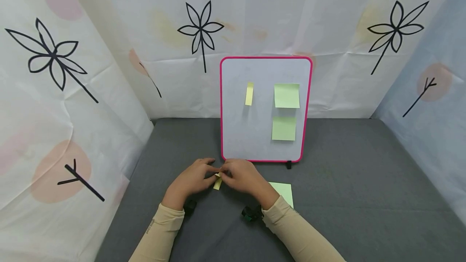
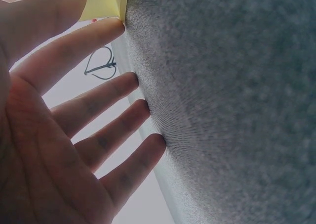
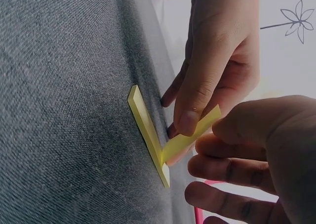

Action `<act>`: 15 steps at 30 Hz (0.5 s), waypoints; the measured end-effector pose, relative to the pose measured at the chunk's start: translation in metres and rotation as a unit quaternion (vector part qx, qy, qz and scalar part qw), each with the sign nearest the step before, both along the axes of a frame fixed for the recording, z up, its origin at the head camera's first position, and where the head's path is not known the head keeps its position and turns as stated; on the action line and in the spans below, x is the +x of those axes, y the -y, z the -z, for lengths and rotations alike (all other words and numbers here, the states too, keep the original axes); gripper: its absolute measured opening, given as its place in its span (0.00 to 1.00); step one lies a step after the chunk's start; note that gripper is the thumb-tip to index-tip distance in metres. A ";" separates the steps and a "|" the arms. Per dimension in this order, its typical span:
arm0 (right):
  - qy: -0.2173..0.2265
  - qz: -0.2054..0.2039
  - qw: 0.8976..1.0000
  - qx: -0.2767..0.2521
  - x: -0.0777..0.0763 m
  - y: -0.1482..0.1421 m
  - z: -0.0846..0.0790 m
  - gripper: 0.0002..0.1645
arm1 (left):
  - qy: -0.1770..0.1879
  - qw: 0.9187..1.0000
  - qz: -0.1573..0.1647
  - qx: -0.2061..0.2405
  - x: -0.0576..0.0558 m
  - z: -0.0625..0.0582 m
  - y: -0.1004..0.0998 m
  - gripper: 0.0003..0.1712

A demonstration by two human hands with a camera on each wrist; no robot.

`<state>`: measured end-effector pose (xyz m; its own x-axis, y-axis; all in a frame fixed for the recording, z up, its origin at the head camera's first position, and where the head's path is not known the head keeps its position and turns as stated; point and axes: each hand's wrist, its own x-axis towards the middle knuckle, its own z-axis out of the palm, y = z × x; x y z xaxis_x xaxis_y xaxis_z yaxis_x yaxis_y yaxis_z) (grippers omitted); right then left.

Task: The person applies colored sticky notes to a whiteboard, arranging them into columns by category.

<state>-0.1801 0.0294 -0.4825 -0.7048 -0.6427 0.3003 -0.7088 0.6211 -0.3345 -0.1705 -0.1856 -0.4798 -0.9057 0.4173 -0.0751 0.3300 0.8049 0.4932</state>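
Observation:
A pad of narrow yellow sticky notes (image 3: pixel 145 130) lies on the grey cloth below the board, with its top strip (image 3: pixel 192 137) bent up from one end. My left hand (image 1: pixel 193 178) has its thumb on the raised strip and its index fingertip by the pad. Its other fingers are spread, their tips at the cloth in the left wrist view. From the other side, my right hand (image 1: pixel 243 177) pinches the strip's free end between thumb and index finger. Part of the pad is hidden by the hands in the head view.
A pink-framed whiteboard (image 1: pixel 262 148) stands behind the hands, bearing a yellow strip (image 1: pixel 249 94) and two green sticky notes (image 1: pixel 287 96). Another green note (image 1: pixel 284 192) lies on the grey table (image 1: pixel 349 197), partly under the right forearm. Printed white cloth (image 1: pixel 262 19) surrounds the table.

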 end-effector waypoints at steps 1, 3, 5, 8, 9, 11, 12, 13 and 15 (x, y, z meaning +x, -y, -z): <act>0.003 -0.003 1.000 -0.003 0.000 0.000 0.000 0.07 | 0.001 1.000 -0.001 0.000 0.000 0.000 0.000 0.16; 0.010 -0.008 1.000 -0.003 -0.001 0.000 0.000 0.07 | 0.003 1.000 -0.002 -0.001 -0.001 0.000 0.000 0.16; 0.020 -0.012 1.000 -0.003 -0.001 0.000 0.000 0.07 | 0.004 1.000 -0.002 -0.001 -0.001 0.000 0.000 0.16; 0.030 -0.014 0.999 0.000 -0.001 0.001 0.000 0.09 | 0.005 1.000 -0.003 -0.002 -0.001 0.000 0.000 0.16; 0.032 -0.015 0.999 0.001 -0.001 0.001 0.000 0.10 | 0.005 1.000 -0.002 -0.002 -0.001 0.000 0.000 0.16; 0.031 -0.015 0.999 0.003 0.000 0.001 -0.001 0.12 | 0.003 1.000 -0.001 -0.002 -0.001 0.000 0.000 0.16; 0.028 -0.015 0.999 0.003 0.000 0.001 -0.001 0.12 | 0.004 1.000 -0.001 -0.002 -0.001 0.000 0.000 0.16; 0.025 -0.014 1.000 0.004 0.000 0.001 -0.001 0.11 | 0.004 1.000 -0.002 -0.001 -0.001 0.000 0.000 0.16; 0.015 -0.011 1.000 0.006 0.001 0.001 -0.002 0.09 | 0.004 1.000 -0.001 0.002 -0.001 0.000 0.000 0.15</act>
